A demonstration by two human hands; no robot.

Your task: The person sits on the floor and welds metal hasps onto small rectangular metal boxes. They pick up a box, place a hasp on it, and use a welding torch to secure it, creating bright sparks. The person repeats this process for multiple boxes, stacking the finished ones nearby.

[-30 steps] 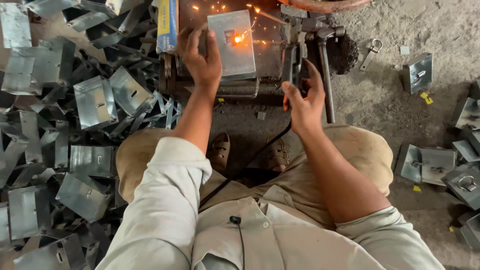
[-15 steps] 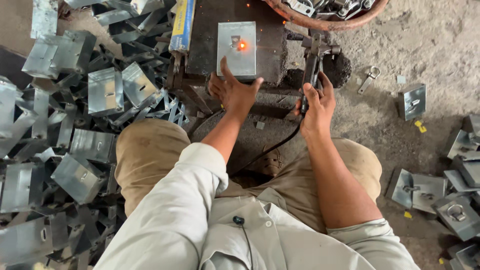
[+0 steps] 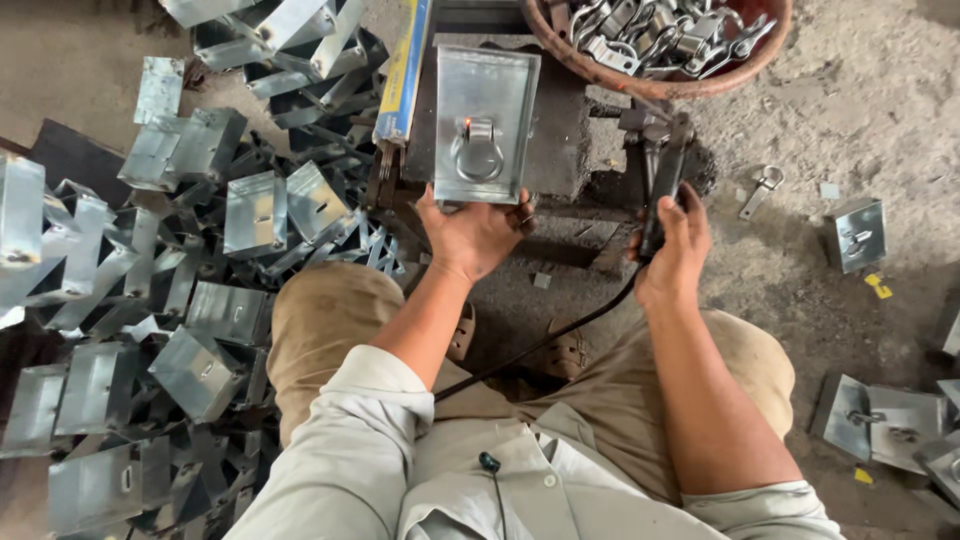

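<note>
Rectangular metal plate [image 3: 484, 120] with ring handle laid flat on dark table [image 3: 560, 150], near edge pinched by left hand [image 3: 470, 235], black tool handle [image 3: 660, 200] gripped closed by right hand [image 3: 672, 255], bowl of metal rings [image 3: 660, 40] behind

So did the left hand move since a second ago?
Yes. The left hand slid off the metal plate toward the person, now gripping its near edge on the dark block.

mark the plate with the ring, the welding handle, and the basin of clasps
plate [image 3: 505, 90]: head view, bare upper face.
welding handle [image 3: 662, 180]: head view, black shaft above right hand.
basin [image 3: 590, 68]: head view, left rim.
</note>
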